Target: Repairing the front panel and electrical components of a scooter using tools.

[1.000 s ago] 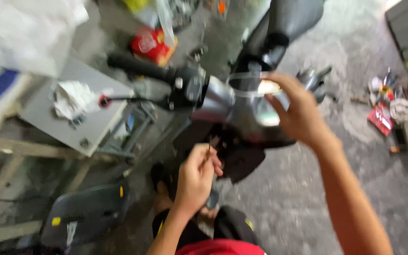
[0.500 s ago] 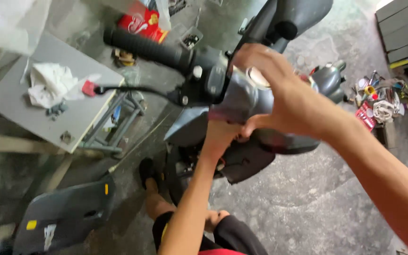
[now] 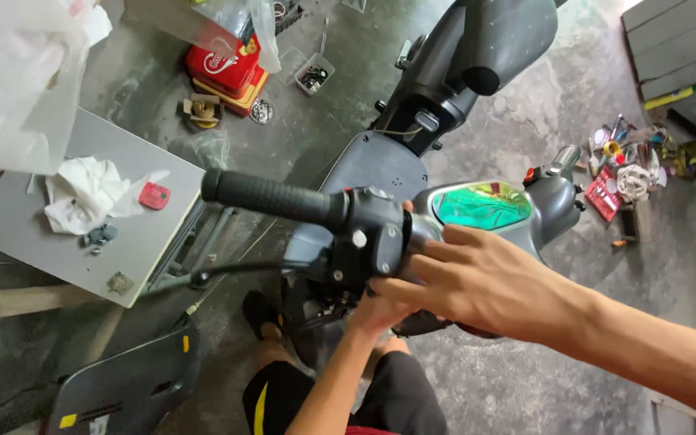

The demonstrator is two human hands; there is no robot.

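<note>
- Right hand [image 3: 477, 282], centre frame, lies flat with fingers spread on the scooter's handlebar cover [image 3: 424, 229].
- Left hand [image 3: 376, 310] reaches beneath it; grip hidden, cannot tell.
- Black grip [image 3: 271, 196] points left.

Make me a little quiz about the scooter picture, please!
1. True or false: the right hand lies on the grey handlebar housing beside the shiny instrument panel.
2. What lies on the grey board beside the white crumpled rag?
A. a small red thing
B. a green bottle
C. a yellow cup
3. Fill in: the left hand reaches up from below, under the black ____ block.

Key
1. True.
2. A, the small red thing.
3. switch; its fingers are hidden, so what they grip cannot be told.
</note>
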